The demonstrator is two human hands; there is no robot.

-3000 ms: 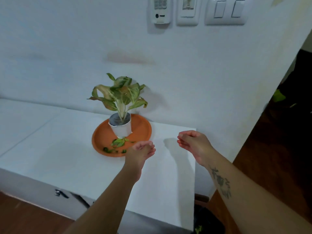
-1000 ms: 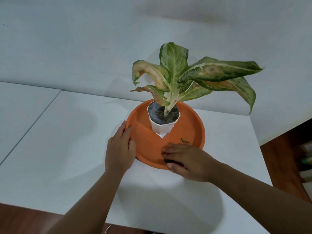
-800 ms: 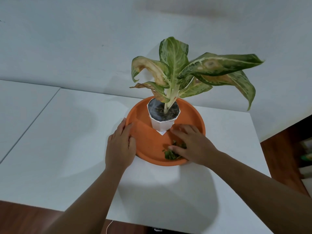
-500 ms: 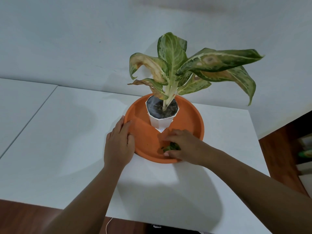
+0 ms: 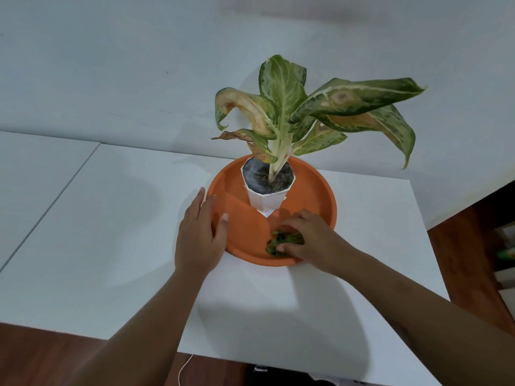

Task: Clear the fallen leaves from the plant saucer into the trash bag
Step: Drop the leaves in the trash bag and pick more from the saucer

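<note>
Head cam looks down at my two hands on the orange saucer (image 5: 312, 188), which sits on the white tabletop (image 5: 111, 232) w/ the white pot (image 5: 267, 200) and its plant (image 5: 292, 112) standing in the middle.

My left hand (image 5: 199, 238) lies flat and unclenched on the saucer's left rim, thumb over the edge, steadying it, not gripping anything. My right hand (image 5: 309, 238) is cupped over the fallen leaves (image 5: 281, 242) at the front of the saucer, fingers curling round the small green clump. I'd call that a gathering pinch, partly closed on the leaves, but they aren't lifted; they're touching the saucer floor.

Progress, as I judge it: early-to-mid. Leaves look bunched into one pile near the front rim, rest of the saucer floor looks bare, so the collecting part seems nearly done. Left to do: close fully on the clump, lift it out, carry it to the trash bag, drop it. No trash bag is clearly in view; there's sth dark below the table's near edge, can't tell what it is.

Writing/labels: none readable. A small white tag or sticker pokes out at the pot's base, too small to make out any text. No brand marks visible on pot or saucer.
</note>
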